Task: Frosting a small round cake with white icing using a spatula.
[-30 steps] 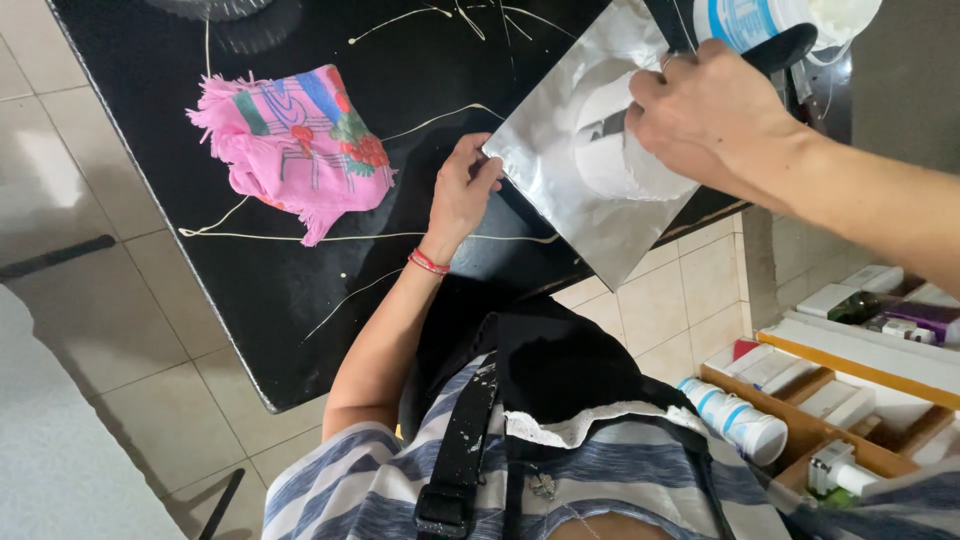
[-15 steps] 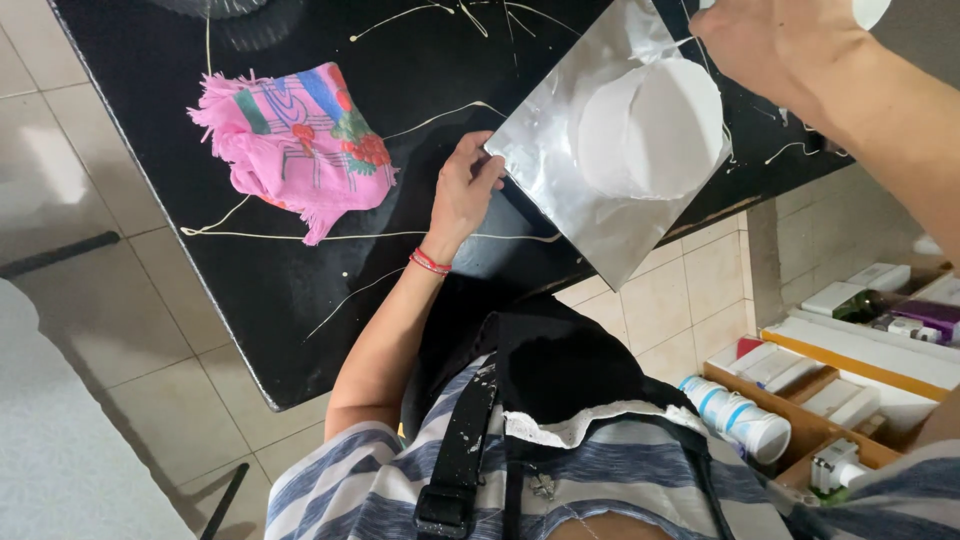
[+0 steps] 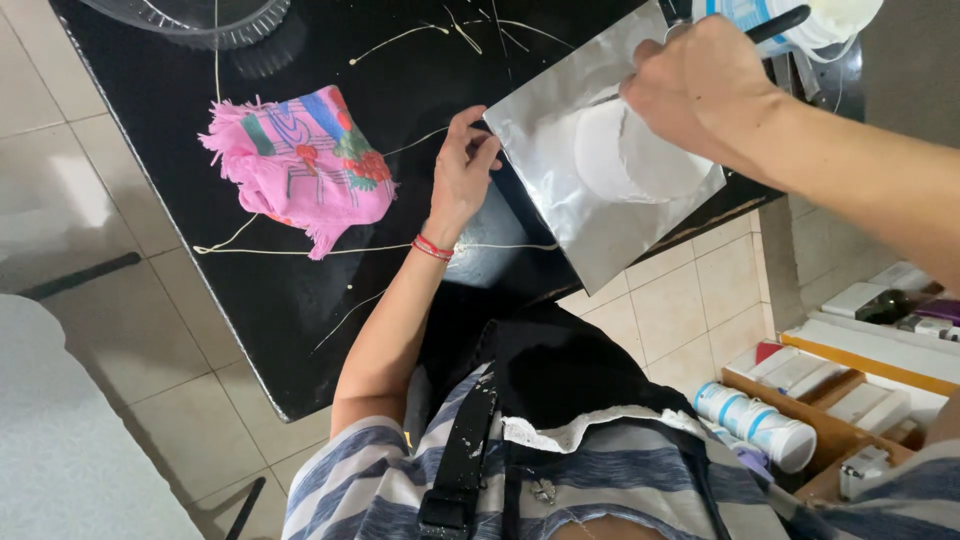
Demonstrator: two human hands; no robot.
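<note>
A sheet of silver foil (image 3: 580, 200) lies on the black table (image 3: 300, 300), jutting over its edge. A white smear of paste (image 3: 640, 150) covers its middle. My left hand (image 3: 462, 170) presses the foil's left corner with its fingertips; a red band circles the wrist. My right hand (image 3: 700, 90) hovers over the white patch, closed around a dark-handled tool (image 3: 775, 22) whose working end is hidden by the fingers.
A pink patterned cloth (image 3: 300, 165) lies on the table's left part, with thin white streaks around it. A clear plastic lid (image 3: 190, 20) sits at the top edge. A white tub (image 3: 800, 20) stands top right. A wooden shelf with tubes and bottles (image 3: 800, 410) is lower right.
My right hand lifted up and away from the foil half a second ago, then came back down over the white patch with the tool. The left hand stayed on the corner.
</note>
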